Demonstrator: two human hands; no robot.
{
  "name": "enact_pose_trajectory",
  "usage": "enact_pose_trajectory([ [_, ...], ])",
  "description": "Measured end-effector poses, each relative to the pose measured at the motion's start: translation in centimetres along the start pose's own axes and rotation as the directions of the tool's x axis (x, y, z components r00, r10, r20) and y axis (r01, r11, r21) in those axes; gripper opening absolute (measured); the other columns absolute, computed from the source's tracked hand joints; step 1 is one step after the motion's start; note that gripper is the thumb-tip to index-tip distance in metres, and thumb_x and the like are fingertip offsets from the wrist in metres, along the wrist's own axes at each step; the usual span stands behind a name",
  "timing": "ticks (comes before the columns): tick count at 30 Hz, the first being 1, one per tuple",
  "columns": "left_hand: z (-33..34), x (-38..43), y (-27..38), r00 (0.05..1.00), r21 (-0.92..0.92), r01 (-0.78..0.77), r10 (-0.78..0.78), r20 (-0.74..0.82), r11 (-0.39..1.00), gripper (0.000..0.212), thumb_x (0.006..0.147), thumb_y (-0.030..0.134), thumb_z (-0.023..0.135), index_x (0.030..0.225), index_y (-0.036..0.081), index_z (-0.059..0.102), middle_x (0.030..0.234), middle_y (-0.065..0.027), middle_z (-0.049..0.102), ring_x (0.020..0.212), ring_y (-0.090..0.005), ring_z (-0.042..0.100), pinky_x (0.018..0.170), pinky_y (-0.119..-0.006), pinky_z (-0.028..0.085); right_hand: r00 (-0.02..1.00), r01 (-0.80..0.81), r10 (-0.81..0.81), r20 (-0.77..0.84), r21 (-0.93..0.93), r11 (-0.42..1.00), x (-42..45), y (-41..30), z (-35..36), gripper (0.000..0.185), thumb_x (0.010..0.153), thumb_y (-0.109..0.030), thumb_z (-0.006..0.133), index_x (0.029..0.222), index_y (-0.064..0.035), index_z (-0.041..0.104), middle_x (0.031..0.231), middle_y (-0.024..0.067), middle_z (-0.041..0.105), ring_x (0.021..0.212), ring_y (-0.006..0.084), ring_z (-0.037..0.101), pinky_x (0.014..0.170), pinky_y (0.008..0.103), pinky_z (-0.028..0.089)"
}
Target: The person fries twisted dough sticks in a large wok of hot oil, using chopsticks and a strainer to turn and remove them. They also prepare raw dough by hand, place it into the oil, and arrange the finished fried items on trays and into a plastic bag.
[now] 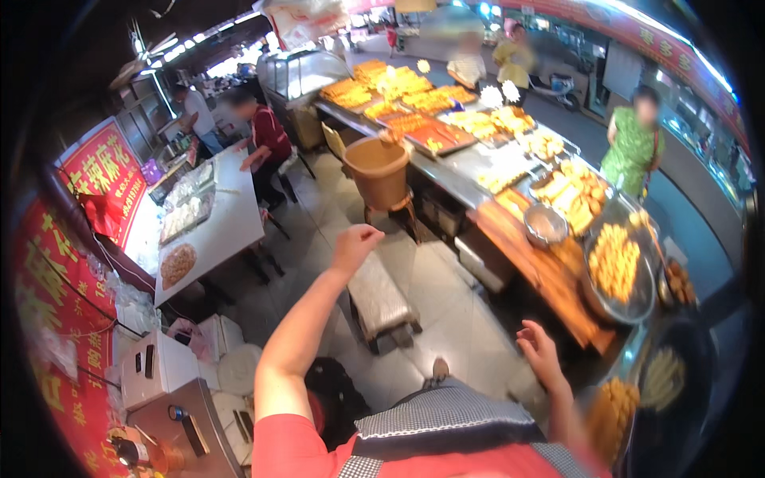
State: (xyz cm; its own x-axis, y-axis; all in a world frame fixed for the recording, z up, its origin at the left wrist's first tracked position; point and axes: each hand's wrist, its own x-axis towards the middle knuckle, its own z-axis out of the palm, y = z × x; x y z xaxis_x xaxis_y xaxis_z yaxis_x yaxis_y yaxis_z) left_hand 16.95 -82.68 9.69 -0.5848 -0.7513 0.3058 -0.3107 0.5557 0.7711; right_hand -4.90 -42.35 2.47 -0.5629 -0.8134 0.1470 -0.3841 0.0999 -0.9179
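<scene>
My left hand (355, 248) is raised over a low bench (382, 293), its fingertips drawn together; whether anything small is between them cannot be told. On the right, my right hand (538, 349) hangs beside the wooden board (538, 272) with its fingers apart and nothing in it. The board lies along the stall counter, with a metal bowl (545, 226) on it. Beyond the bowl, fried dough pieces (574, 194) fill a tray. Nearer, a large metal basin (639, 305) holds fried dough twists (614, 263). A checked apron (442, 409) covers my front.
A brown plastic tub (376, 176) stands on a stool beside the counter. The white table (236, 212) at left bears trays and a bagged food; a person in dark red (269, 134) sits at it. Someone in green (633, 149) stands beyond the counter. A white box (158, 370) is at lower left.
</scene>
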Motion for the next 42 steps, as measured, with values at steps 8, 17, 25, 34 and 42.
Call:
enact_pose_trajectory([
  [8, -12.1, 21.8, -7.1, 0.911, 0.515, -0.156, 0.325, -0.255, 0.843, 0.020, 0.083, 0.023, 0.060, 0.080, 0.004, 0.066, 0.079, -0.0160, 0.063, 0.076, -0.0328, 0.061, 0.065, -0.040, 0.047, 0.989, 0.080, -0.091, 0.114, 0.094, 0.992, 21.8, -3.5, 4.2, 0.036, 0.086, -0.002, 0.057, 0.121, -0.0029, 0.049, 0.094, 0.0079, 0.062, 0.085, 0.0132, 0.060, 0.076, 0.0253, 0.049],
  [17, -14.3, 38.2, -20.7, 0.894, 0.585, -0.091, 0.325, -0.309, 0.806, 0.015, 0.085, 0.017, 0.057, 0.087, 0.003, 0.062, 0.076, -0.0161, 0.059, 0.078, -0.0342, 0.059, 0.069, -0.040, 0.048, 0.986, 0.081, -0.083, 0.148, 0.020, 0.997, 41.7, -6.0, 2.8, 0.033, 0.089, -0.003, 0.054, 0.122, -0.0002, 0.048, 0.099, 0.0082, 0.060, 0.090, 0.0144, 0.059, 0.081, 0.0273, 0.048],
  [25, -21.2, 72.4, -8.8, 0.385, 0.862, -0.214, 0.850, -0.359, 0.460, 0.011, 0.081, 0.013, 0.056, 0.090, 0.007, 0.053, 0.091, -0.0107, 0.057, 0.084, -0.0311, 0.058, 0.070, -0.039, 0.050, 0.964, 0.096, -0.101, -0.245, -0.031, 0.995, 60.5, -6.2, 2.2, 0.028, 0.091, -0.005, 0.052, 0.118, 0.0018, 0.051, 0.095, 0.0080, 0.058, 0.083, 0.0121, 0.056, 0.077, 0.0254, 0.047],
  [34, -26.9, 81.5, -11.1, 0.339, 0.870, -0.334, 0.908, -0.247, 0.362, 0.009, 0.078, 0.006, 0.057, 0.086, 0.006, 0.053, 0.085, -0.0112, 0.059, 0.078, -0.0330, 0.058, 0.066, -0.040, 0.049, 0.962, -0.017, 0.039, -0.272, 0.083, 0.996, 70.8, -1.6, 10.6, 0.024, 0.090, -0.004, 0.053, 0.113, 0.0032, 0.054, 0.093, 0.0081, 0.060, 0.078, 0.0130, 0.058, 0.075, 0.0253, 0.048],
  [42, -28.4, 81.7, -8.0, 0.557, 0.544, -0.482, 0.719, -0.414, 0.687, 0.017, 0.081, 0.014, 0.064, 0.093, 0.004, 0.059, 0.074, -0.0045, 0.057, 0.067, -0.0150, 0.056, 0.064, -0.028, 0.046, 0.987, 0.042, 0.018, -0.159, 0.362, 0.931, 78.8, 1.4, 18.4, 0.017, 0.092, -0.005, 0.050, 0.107, 0.0021, 0.055, 0.085, 0.0075, 0.060, 0.074, 0.0125, 0.058, 0.070, 0.0252, 0.049],
])
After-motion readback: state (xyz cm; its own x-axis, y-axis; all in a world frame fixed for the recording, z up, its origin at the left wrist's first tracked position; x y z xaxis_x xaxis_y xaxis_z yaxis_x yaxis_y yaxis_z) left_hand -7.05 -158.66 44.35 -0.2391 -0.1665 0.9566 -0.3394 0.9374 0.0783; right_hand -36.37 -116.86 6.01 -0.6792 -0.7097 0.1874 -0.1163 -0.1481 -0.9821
